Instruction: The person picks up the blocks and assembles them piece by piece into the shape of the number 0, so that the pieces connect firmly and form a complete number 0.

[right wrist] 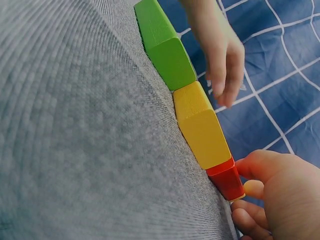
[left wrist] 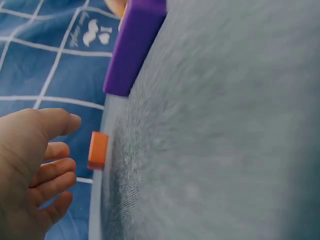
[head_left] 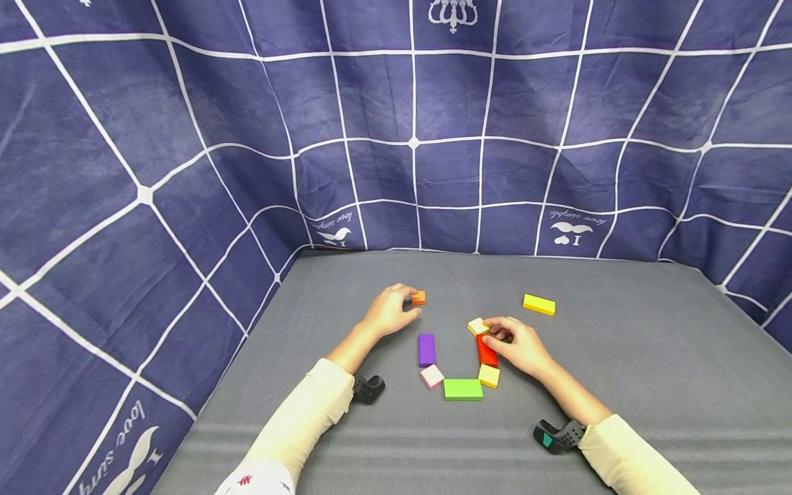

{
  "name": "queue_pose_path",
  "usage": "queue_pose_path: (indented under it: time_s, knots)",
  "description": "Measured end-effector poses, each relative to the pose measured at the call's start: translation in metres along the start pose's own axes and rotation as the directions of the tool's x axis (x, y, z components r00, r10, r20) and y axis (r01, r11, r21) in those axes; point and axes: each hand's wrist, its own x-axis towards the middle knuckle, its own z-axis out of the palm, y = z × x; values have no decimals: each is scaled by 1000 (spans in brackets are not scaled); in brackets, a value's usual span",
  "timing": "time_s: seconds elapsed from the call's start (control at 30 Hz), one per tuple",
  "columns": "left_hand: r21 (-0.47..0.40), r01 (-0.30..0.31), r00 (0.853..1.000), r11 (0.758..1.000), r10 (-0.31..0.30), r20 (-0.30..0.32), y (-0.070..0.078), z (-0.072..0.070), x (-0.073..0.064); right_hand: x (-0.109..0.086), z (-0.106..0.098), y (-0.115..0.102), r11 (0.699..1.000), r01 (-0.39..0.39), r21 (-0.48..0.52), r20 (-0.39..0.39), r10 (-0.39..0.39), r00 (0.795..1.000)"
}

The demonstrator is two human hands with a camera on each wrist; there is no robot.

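In the head view my left hand (head_left: 388, 309) reaches over the table, its fingertips close to a small orange block (head_left: 419, 298). The left wrist view shows its fingers loosely bent and a gap before the orange block (left wrist: 98, 150). My right hand (head_left: 518, 344) has thumb and forefinger at the near and far corners of a pale yellow block (head_left: 477, 326), seemingly pinching it; the fingers partly hide the contact. Its thumb also lies against the red block (head_left: 487, 352). A second yellow block (head_left: 489, 376) adjoins the red one's near end.
A green block (head_left: 463, 390), a pink-sided block (head_left: 432, 376) and a purple block (head_left: 427, 350) continue the curved row to the left. One bright yellow block (head_left: 539, 304) lies apart, beyond the right hand. Blue gridded cloth (head_left: 458, 172) hangs behind the grey tabletop (head_left: 619, 330).
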Motion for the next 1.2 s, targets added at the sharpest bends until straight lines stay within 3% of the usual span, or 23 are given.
queue_pose_path:
  time_s: [0.1,0.2,0.47,0.73,1.03,1.2]
  knots:
    - [3,54,998,999,-54,41,-5,5,11,0,0,1,1000,3,-1,-2,-3,1000]
    - [7,68,996,998,-68,65,-10,11,19,0,1,2,1000,9,-2,-6,-9,1000]
    - [-13,66,993,998,-64,96,-21,18,25,0,3,1,1000,19,5,-9,-19,1000]
    - [-26,79,989,996,-75,129,-20,16,30,1,2,0,1000,16,-9,-11,-16,1000]
    - [66,-23,982,998,10,188,-11,7,25,2,1,0,1000,13,-2,-18,-13,1000]
    - [51,-82,974,995,69,217,-1,1,19,1,1,0,1000,7,-1,-10,-7,1000]
